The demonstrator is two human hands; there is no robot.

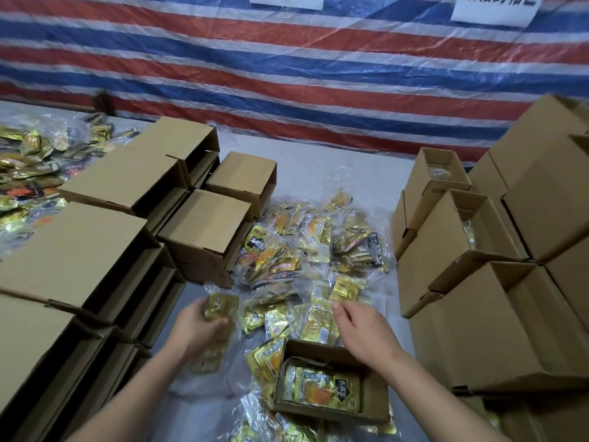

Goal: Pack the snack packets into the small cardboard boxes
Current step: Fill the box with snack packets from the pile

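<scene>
A small open cardboard box (379,406) stands in front of me with gold snack packets (322,389) lying inside it. A heap of gold snack packets in clear wrap (306,250) covers the table's middle. My left hand (194,323) grips a gold packet (221,306) at the heap's near left edge. Just beyond the box's far rim, my right hand (363,327) hovers palm down over packets (318,323), fingers loosely bent; I cannot see anything held in it.
Empty boxes lying on their sides are stacked at the left (105,250). Upright open boxes are stacked at the right (478,282). More loose packets (28,173) lie at the far left. A striped tarpaulin (287,74) hangs behind the table.
</scene>
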